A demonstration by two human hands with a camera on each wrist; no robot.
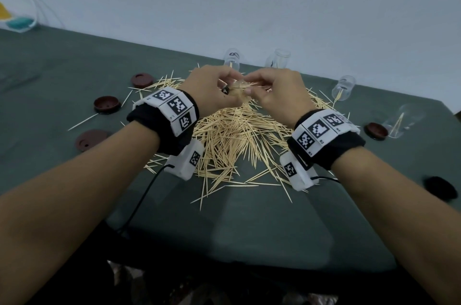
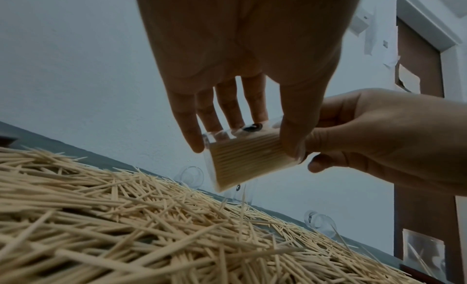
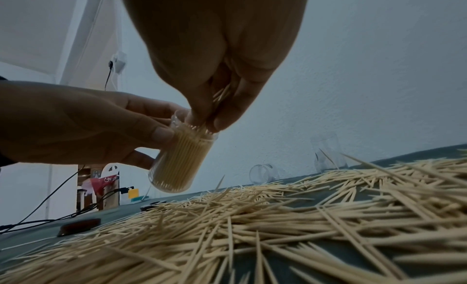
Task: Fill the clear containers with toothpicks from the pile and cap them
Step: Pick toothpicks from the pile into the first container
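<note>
Green tabletop [image 1: 74, 67]: left hand [image 1: 209, 90] grips packed container [image 3: 177, 160]; right hand [image 1: 277, 92] pinching toothpicks [image 3: 221, 94] could jam, spilling some.

Bare forearms, black wristbands [image 1: 179, 130] with white square-coded marker tiles [image 1: 318, 130], white camera boxes [image 1: 187, 162], black cables [image 1: 142, 200]

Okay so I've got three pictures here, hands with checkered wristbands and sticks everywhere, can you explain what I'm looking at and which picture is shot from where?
No machine here: a person works bare-handed, wearing marker bands with small cameras. The wide picture comes from a head camera; the other two look along each wrist. The left hand holds a clear container nearly full of toothpicks, and the right hand pinches more toothpicks into its open mouth. Below, on the green table, lie a toothpick pile, dark red caps and other clear containers, almost empty.
</note>
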